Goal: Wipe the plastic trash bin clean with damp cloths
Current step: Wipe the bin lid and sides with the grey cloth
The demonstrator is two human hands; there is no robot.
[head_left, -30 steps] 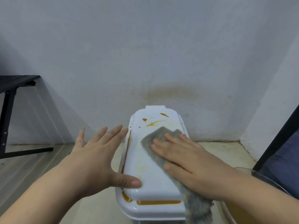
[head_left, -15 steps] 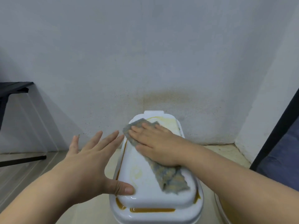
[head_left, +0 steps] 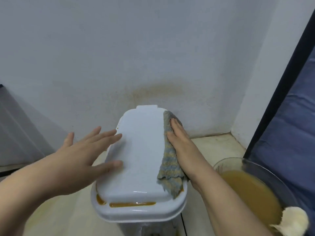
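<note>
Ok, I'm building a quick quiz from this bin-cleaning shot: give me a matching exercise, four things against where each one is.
Things:
1. cloth
2. left hand
3. brown liquid residue
4. glass bowl

Places:
A. in the groove along the lid's near edge
B. on the floor right of the trash bin
C. pressed flat on the lid's left side
D. under the right hand, along the lid's right edge

Pairs: 1-D, 2-C, 3-A, 4-B

Single head view, looking forward-down, close over bin lid [head_left: 141,150].
</note>
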